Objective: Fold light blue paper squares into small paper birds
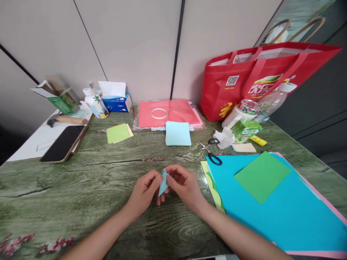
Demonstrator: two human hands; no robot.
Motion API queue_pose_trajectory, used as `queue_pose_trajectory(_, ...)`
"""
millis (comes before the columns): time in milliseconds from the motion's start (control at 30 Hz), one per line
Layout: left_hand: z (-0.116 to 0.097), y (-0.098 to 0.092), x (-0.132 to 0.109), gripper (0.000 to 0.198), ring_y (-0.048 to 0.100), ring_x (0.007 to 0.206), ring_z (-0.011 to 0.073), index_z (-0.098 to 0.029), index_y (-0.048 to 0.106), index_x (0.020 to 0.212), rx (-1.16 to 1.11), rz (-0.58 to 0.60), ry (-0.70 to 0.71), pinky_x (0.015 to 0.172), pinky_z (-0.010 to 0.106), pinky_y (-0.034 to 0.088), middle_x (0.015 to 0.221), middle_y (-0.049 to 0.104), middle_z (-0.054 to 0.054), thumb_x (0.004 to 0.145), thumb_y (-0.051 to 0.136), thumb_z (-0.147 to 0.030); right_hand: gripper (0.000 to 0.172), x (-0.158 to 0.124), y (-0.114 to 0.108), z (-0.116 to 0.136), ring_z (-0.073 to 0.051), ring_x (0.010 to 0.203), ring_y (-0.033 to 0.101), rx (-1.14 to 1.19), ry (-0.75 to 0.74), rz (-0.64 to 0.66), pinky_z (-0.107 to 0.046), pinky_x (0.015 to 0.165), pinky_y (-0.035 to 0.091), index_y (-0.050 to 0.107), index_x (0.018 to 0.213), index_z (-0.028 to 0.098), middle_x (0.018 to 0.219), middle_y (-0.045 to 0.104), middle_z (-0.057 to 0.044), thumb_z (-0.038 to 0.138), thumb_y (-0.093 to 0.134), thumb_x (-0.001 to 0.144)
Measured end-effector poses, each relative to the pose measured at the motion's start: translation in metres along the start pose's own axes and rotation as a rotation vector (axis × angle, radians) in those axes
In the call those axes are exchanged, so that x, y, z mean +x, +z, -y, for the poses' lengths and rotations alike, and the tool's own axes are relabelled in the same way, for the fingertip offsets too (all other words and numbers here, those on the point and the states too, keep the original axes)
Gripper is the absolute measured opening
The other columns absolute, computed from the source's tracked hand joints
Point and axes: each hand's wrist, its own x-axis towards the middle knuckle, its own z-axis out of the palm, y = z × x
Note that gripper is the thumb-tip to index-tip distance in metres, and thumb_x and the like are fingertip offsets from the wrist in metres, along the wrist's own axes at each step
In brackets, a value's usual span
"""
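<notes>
A small folded piece of light-blue paper (163,185) is held above a green wood-grain tabletop (94,191), pinched between the closed fingers of the left hand (144,191) and of the right hand (185,186); one pointed end is turned down toward the wearer. It seems to be being folded: edges are best lined up before a crease is pressed, with the layers steadied by one hand and the fold run firmly flat by the other thumb. Behind, a red shopping bag (218,88) is printed with a QR code (232,80) and large white characters that cannot be read with certainty. Print on a blue tissue box (119,104) and a small green carton (246,130) is too fine to be made out.
</notes>
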Motion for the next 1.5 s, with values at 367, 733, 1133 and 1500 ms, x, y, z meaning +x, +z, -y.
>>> queue_pose_trajectory(367, -0.002, 0.006, 0.003, 0.033, 0.054, 0.038, 0.0106, -0.016, 0.053, 0.086, 0.020, -0.102, -0.057, 0.038, 0.021, 0.045, 0.052, 0.058, -0.004, 0.076, 0.062, -0.046, 0.024, 0.007, -0.005, -0.002, -0.014, 0.060, 0.060, -0.048, 0.019, -0.207, -0.028, 0.056, 0.057, 0.058, 0.078, 0.020, 0.069, 0.062, 0.001, 0.040, 0.069, 0.070)
queue_pose_trajectory(733, 0.011, -0.002, -0.003, 0.004, 0.059, 0.060, 0.0114, -0.018, 0.058, 0.077, 0.501, -0.326, 0.371, 0.054, 0.022, 0.048, 0.073, 0.058, 0.000, 0.080, 0.056, -0.017, 0.016, 0.001, -0.006, -0.005, -0.017, 0.078, 0.062, -0.307, -0.167, -0.133, -0.029, 0.070, 0.051, 0.060, 0.085, 0.020, 0.083, 0.062, -0.002, 0.017, 0.064, 0.070)
queue_pose_trajectory(1133, 0.009, -0.008, -0.007, 0.018, 0.065, 0.084, 0.0152, -0.022, 0.061, 0.091, 0.840, -0.449, 0.823, 0.076, 0.027, 0.052, 0.092, 0.066, 0.004, 0.082, 0.054, -0.008, 0.027, -0.004, -0.002, 0.002, -0.020, 0.094, 0.061, -0.356, -0.233, -0.067, -0.032, 0.079, 0.051, 0.064, 0.099, 0.023, 0.101, 0.066, -0.005, 0.030, 0.071, 0.073)
queue_pose_trajectory(1500, 0.003, -0.003, -0.007, 0.013, 0.064, 0.079, 0.0147, -0.021, 0.065, 0.085, 0.591, -0.394, 0.593, 0.069, 0.024, 0.052, 0.085, 0.068, 0.003, 0.079, 0.059, -0.011, 0.025, -0.004, -0.001, 0.008, -0.021, 0.086, 0.065, -0.319, -0.217, -0.158, -0.031, 0.072, 0.053, 0.069, 0.091, 0.022, 0.094, 0.070, -0.005, 0.031, 0.076, 0.068)
